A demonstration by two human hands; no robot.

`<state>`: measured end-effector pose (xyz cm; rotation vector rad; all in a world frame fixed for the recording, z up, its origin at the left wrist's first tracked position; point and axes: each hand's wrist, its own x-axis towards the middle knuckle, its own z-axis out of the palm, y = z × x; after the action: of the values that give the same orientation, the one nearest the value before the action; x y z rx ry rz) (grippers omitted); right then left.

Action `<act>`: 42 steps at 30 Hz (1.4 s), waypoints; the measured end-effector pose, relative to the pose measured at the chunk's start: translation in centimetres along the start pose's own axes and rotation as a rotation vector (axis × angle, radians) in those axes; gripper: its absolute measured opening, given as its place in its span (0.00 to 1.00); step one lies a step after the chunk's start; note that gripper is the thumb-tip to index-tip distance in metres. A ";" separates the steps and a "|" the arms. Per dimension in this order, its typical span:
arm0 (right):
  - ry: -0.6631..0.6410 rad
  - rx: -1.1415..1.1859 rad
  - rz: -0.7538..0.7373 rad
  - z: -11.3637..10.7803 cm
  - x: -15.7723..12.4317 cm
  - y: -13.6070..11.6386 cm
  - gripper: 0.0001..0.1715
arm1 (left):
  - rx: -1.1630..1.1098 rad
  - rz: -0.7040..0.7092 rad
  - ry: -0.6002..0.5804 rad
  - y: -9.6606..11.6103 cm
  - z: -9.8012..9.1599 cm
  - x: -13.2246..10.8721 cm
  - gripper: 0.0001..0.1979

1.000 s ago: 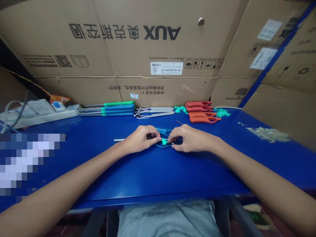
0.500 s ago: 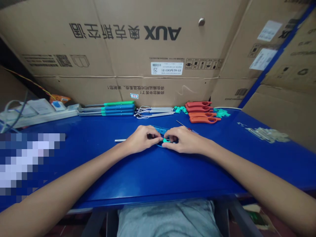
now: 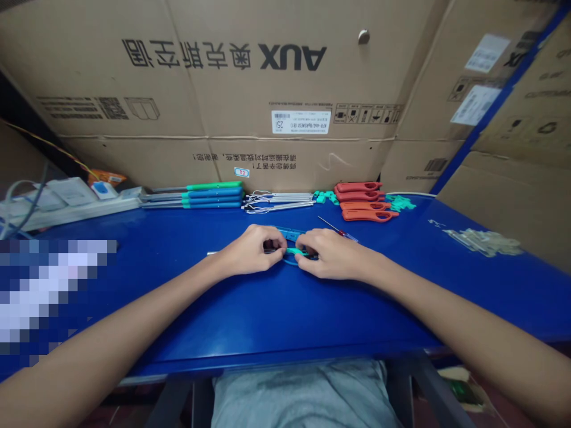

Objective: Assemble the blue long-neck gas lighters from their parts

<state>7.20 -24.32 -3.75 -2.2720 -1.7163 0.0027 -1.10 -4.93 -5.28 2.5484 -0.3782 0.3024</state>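
At the middle of the blue table, my left hand [image 3: 259,248] and my right hand [image 3: 328,252] face each other, both with fingers pinched. Between them is a small green piece [image 3: 295,252], its right end in my right fingertips and its left end at my left fingertips. A silvery rod [image 3: 212,254] sticks out to the left from under my left hand. Just behind my fingertips lies a blue plastic casing [image 3: 289,233], partly covered by both hands. A red-handled screwdriver [image 3: 341,232] rests behind my right hand.
Along the back of the blue table [image 3: 267,315] lie blue and green handled tools [image 3: 214,195], metal rods with wires [image 3: 285,202], orange-red handles [image 3: 363,202] and green pieces [image 3: 401,203]. Clear parts [image 3: 484,242] lie right, a power strip [image 3: 84,208] left. Cardboard [image 3: 223,119] stands behind.
My left fingertips have shifted slightly left, away from my right hand. More of the green piece shows between the hands.
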 end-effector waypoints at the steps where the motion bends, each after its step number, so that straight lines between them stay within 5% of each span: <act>1: -0.003 0.002 -0.001 0.0 0.0 0.0 0.12 | 0.009 0.009 0.003 0.1 0.0 0.0 0.06; 13: 0.107 0.184 0.087 1.4 0.5 0.4 0.08 | 0.002 0.008 0.016 0.4 0.4 0.1 0.05; 24: -0.079 0.362 0.200 0.4 1.5 0.9 0.07 | -0.014 -0.048 -0.013 0.8 0.4 0.2 0.05; 32: -0.034 0.492 0.315 0.5 1.5 1.0 0.06 | 0.038 0.022 -0.009 0.6 0.5 0.2 0.07; 42: 0.085 0.443 0.100 0.2 0.6 2.1 0.10 | 0.125 0.067 -0.062 0.8 -0.1 0.0 0.09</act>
<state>9.30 -24.26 -4.36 -1.9925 -1.3912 0.2749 -1.33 -5.55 -4.85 2.6765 -0.4832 0.2801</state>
